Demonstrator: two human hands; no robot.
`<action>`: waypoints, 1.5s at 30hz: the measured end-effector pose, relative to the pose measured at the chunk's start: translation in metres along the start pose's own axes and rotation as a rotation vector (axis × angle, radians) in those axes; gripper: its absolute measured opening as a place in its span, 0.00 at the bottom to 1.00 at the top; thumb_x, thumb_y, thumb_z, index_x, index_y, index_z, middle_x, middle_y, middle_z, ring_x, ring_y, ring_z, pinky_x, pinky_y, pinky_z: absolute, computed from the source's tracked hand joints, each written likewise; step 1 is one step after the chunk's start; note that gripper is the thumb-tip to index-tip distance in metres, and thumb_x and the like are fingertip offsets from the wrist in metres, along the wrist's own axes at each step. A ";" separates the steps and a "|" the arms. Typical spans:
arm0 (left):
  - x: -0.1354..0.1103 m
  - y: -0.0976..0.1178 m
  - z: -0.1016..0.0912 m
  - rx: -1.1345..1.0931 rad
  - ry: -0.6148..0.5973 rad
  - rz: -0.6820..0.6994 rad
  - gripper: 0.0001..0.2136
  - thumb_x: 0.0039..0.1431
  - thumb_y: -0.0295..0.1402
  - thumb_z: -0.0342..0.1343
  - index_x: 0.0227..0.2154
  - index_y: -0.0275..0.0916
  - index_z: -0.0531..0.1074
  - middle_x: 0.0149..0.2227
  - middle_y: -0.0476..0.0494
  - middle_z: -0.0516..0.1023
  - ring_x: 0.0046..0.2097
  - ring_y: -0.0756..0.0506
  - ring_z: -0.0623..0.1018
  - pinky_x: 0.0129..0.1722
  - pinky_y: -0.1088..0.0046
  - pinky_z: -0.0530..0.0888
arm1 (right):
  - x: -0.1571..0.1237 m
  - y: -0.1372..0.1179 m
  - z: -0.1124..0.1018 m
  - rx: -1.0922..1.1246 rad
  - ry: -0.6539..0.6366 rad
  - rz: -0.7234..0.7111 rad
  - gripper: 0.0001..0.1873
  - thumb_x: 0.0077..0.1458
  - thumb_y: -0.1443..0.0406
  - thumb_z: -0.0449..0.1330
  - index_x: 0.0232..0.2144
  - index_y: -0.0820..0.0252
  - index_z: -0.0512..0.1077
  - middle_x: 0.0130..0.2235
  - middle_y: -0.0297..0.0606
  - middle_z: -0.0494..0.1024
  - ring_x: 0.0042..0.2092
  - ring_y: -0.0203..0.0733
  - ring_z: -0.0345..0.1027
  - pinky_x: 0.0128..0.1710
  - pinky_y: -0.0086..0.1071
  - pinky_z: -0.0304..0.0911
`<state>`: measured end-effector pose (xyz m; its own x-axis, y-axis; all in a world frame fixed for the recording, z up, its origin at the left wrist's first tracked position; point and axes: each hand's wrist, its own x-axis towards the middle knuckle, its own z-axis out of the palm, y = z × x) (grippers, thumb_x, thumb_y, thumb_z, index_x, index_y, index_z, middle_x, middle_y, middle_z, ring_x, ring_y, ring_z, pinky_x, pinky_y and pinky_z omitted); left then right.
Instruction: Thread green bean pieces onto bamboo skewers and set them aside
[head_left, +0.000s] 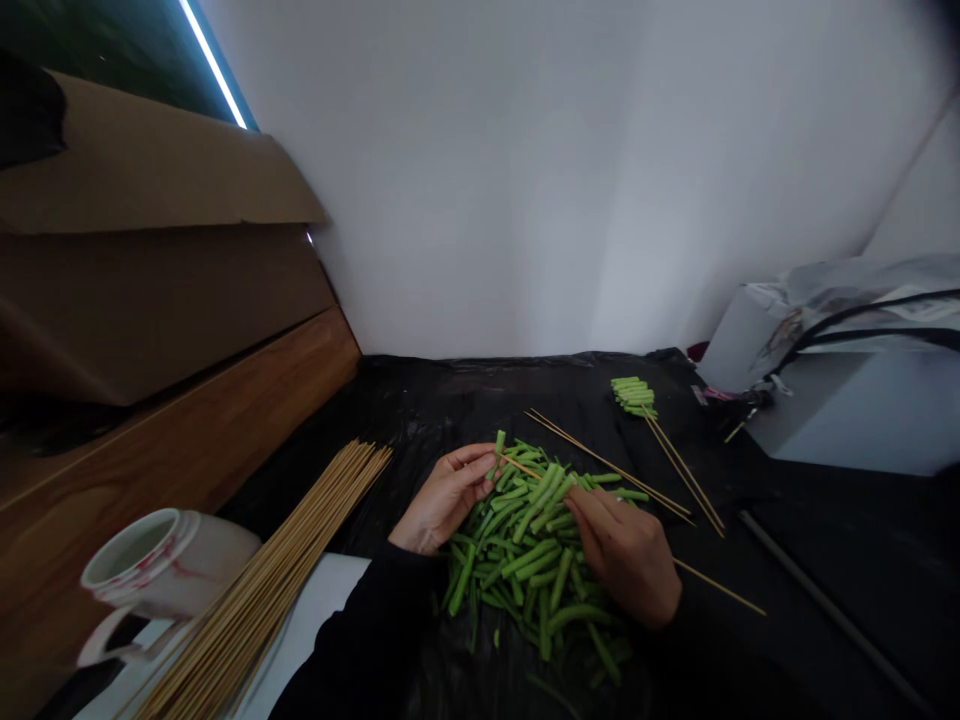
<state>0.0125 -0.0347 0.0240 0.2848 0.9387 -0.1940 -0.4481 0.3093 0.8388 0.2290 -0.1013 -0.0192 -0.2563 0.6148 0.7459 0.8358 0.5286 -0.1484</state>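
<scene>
We are working over a table covered in black plastic sheeting (480, 400), with a white wall (525, 180) ahead, brown cardboard (150, 170) at upper left and a wooden panel (172, 440) below it. At lower left, a bundle of bamboo skewers (300, 540) is lying beside a white ceramic mug (142, 565). A pile of cut green beans (525, 560) is sitting at lower center, between our hands. Our right hand (622, 555) is clenching a thin skewer (720, 587) above the pile. Our left hand (446, 497) is curling at the pile's left edge, but we cannot tell whether it is grasping anything. Beans threaded on another skewer (634, 397) are lying at upper center.
</scene>
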 end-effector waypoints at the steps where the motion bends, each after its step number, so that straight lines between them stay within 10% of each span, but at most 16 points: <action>1: 0.000 0.000 0.000 -0.001 0.002 0.001 0.11 0.45 0.26 0.69 0.34 0.33 0.79 0.31 0.44 0.81 0.31 0.52 0.77 0.32 0.79 0.72 | 0.000 0.000 0.000 0.003 -0.003 0.002 0.11 0.63 0.70 0.52 0.44 0.63 0.73 0.31 0.37 0.76 0.32 0.36 0.70 0.34 0.29 0.60; 45: 0.002 -0.003 0.000 0.069 0.020 0.104 0.14 0.40 0.34 0.72 0.30 0.32 0.81 0.31 0.42 0.82 0.33 0.49 0.78 0.40 0.72 0.74 | -0.005 0.001 0.004 0.008 -0.018 0.008 0.13 0.61 0.71 0.50 0.44 0.61 0.72 0.29 0.35 0.74 0.30 0.35 0.68 0.31 0.30 0.59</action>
<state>0.0145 -0.0342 0.0209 0.2220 0.9684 -0.1136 -0.4145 0.1991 0.8880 0.2290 -0.1019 -0.0254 -0.2582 0.6294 0.7330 0.8341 0.5281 -0.1596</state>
